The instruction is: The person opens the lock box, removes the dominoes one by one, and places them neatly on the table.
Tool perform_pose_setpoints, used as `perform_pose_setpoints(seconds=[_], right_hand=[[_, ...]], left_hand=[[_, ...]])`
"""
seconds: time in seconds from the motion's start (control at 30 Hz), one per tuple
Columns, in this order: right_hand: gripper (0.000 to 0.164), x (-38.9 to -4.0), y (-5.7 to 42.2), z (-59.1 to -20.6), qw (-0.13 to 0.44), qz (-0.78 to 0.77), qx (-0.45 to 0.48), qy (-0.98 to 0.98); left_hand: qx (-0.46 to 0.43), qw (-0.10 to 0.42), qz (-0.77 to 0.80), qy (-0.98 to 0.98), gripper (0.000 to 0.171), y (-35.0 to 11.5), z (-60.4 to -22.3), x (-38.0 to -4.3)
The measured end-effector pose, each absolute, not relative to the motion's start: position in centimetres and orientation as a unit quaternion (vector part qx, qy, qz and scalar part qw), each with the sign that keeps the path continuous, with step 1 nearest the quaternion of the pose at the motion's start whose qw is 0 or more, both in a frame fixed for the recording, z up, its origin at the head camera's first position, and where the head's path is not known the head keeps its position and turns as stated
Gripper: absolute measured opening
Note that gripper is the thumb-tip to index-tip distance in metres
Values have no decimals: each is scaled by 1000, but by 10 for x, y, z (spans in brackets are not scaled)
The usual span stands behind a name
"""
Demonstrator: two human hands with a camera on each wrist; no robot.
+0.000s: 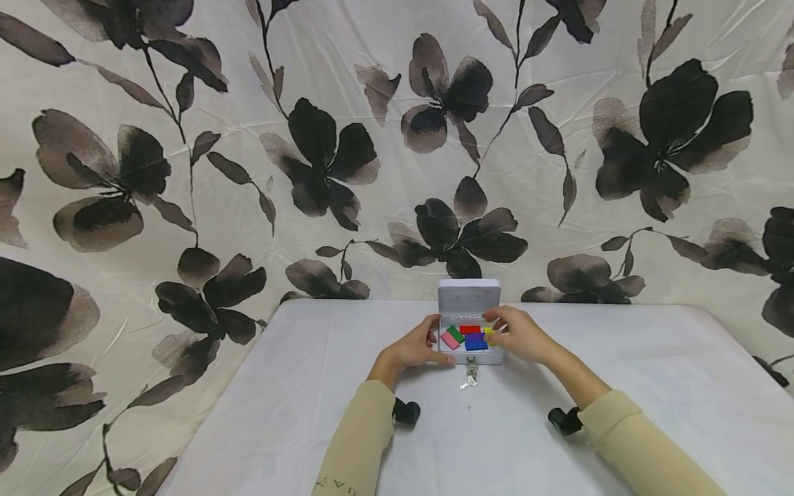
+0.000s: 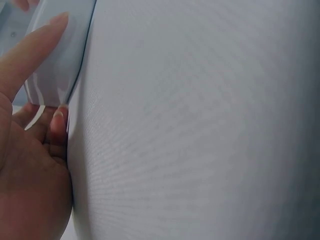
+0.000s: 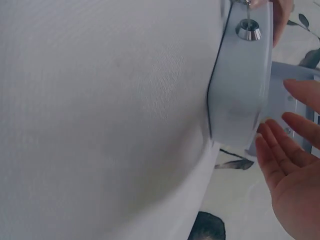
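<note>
A small white metal lockbox (image 1: 474,358) stands on the table with its lid (image 1: 469,299) raised. Inside lie red (image 1: 470,329), green (image 1: 455,334), pink (image 1: 449,340), blue (image 1: 476,345) and yellow (image 1: 488,331) blocks, the yellow one partly hidden by fingers. My left hand (image 1: 417,346) grips the box's left end, thumb on the front, fingers curled at the side. My right hand (image 1: 520,334) is over the box's right edge beside the yellow block; in the right wrist view its fingers (image 3: 300,145) are extended, with nothing visibly held. Keys (image 1: 472,374) hang at the front lock (image 3: 249,30).
The box stands near the far edge of a table covered in white cloth (image 1: 298,386). Behind the table hangs a floral curtain (image 1: 384,158). Black wrist-worn devices (image 1: 406,413) show at both cuffs.
</note>
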State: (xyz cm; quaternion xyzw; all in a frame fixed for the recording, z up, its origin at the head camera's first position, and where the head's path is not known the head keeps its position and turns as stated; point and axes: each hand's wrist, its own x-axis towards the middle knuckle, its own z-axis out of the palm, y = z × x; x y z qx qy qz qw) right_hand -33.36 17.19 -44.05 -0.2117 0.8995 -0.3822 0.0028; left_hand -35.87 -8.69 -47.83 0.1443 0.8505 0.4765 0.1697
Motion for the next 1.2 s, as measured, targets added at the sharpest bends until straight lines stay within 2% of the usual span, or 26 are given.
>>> perform_pose_setpoints(seconds=[0.9, 1.2], right_hand=[[43, -361, 135, -450, 35, -339, -273, 899], [39, -366, 124, -452, 29, -298, -289, 909]], left_hand=[[158, 165, 468, 854, 95, -88, -480, -362], [161, 165, 470, 852, 93, -88, -480, -362]])
